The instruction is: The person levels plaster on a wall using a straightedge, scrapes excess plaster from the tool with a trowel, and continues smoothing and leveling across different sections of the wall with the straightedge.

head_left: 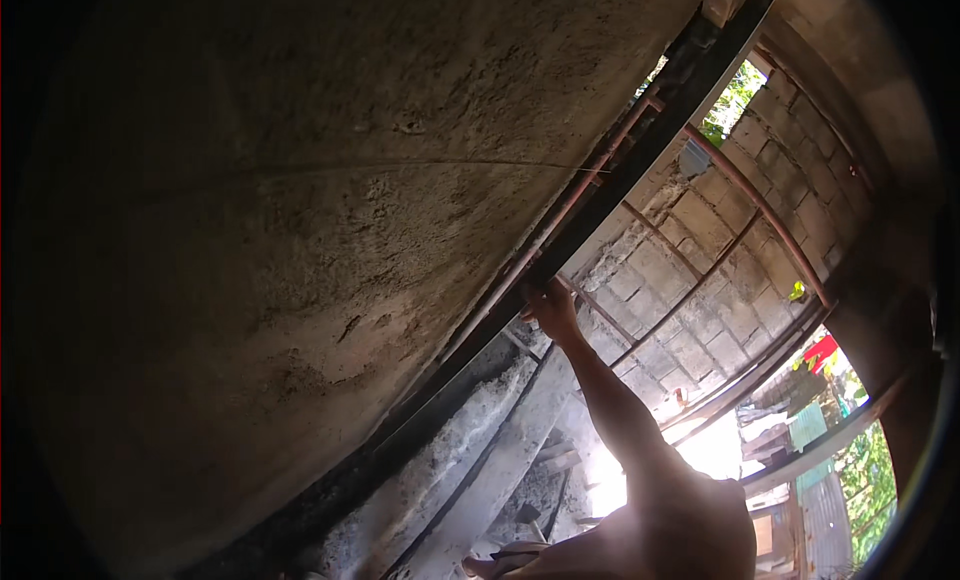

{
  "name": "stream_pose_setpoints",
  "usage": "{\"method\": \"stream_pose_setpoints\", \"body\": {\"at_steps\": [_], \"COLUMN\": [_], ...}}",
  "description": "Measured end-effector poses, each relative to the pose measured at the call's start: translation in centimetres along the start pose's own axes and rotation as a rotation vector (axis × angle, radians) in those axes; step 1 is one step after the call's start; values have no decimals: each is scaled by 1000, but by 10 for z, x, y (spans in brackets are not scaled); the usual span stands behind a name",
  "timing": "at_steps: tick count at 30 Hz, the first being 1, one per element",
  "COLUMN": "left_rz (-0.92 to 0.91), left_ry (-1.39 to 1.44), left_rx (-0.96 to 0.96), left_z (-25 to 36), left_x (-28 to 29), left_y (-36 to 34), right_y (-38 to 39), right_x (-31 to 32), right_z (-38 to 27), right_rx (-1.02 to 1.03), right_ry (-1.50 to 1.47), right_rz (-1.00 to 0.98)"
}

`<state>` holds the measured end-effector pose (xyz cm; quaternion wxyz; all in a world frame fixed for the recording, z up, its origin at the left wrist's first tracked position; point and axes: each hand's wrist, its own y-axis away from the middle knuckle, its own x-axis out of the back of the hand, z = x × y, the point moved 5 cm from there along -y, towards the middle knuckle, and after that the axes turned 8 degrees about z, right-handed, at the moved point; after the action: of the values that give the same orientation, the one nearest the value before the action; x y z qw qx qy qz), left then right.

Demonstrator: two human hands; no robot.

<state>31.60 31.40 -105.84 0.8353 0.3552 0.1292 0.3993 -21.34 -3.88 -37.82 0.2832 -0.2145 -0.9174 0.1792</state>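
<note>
Dark beam (587,223): ran slantwise across the view, along the edge of a rough surface, from the upper right down to the lower left.
Right hand (553,305): was raised to the beam and touched its edge about midway along, fingers bent; whether the grip had closed round it, I could not tell.
Rough surface (330,210): filled the left half, brown and cement-like, pitted and scarred, sinking into shadow toward the rim.
Thin strand (450,162): crossed that surface and reached the beam.
Red-brown bars (740,178): stood beyond the beam, some straight and some bent by the lens.
Block wall (690,325): rose behind the bars, grey-tan, its courses tilted.
Daylight: glared through an opening at lower right, where green foliage (872,480), a corrugated sheet (826,530) and something red (821,353) showed.
Lower edge: held a limb (590,555), too dim to name.
</note>
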Motion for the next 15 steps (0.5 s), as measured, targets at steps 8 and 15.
{"method": "stream_pose_setpoints", "body": {"at_steps": [8, 15], "left_rz": [124, 59], "left_ry": [-30, -60], "left_rx": [205, 200], "left_z": [20, 28], "left_x": [61, 33], "left_y": [-10, -11], "right_y": [-10, -19], "right_x": [-28, -45], "right_z": [-33, -39], "right_rx": [33, 29], "right_ry": [7, 37], "right_rz": [-20, -60]}}
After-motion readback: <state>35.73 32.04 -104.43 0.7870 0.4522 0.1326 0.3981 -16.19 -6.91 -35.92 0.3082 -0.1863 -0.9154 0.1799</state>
